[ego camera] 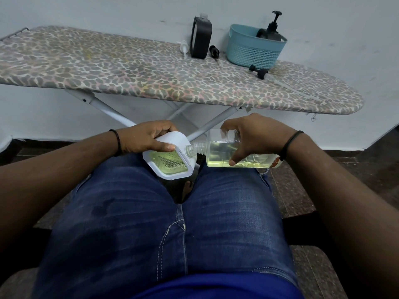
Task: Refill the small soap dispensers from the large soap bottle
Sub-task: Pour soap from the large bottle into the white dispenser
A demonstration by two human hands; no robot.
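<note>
Both hands were busy over the lap: left hand (pixel 146 138) gripped the white-framed dispenser (pixel 170 157), tilted; right hand (pixel 254 137) gripped the clear soap bottle (pixel 233 152) lying sideways, neck at the dispenser's edge. Black dispenser (pixel 201 37) and blue basket (pixel 252 48) stood on the ironing board (pixel 129 67).

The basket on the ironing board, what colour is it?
Light blue or teal, with a woven-look wall; the basket shows in the head view.

Both forearms reach forward over the lap, each wrist wearing a thin black band. The left hand (pixel 146 137) has fingers and thumb curled in a grip; the right hand (pixel 254 137) arches palm-down, fingers and thumb spread and clasping.
</note>
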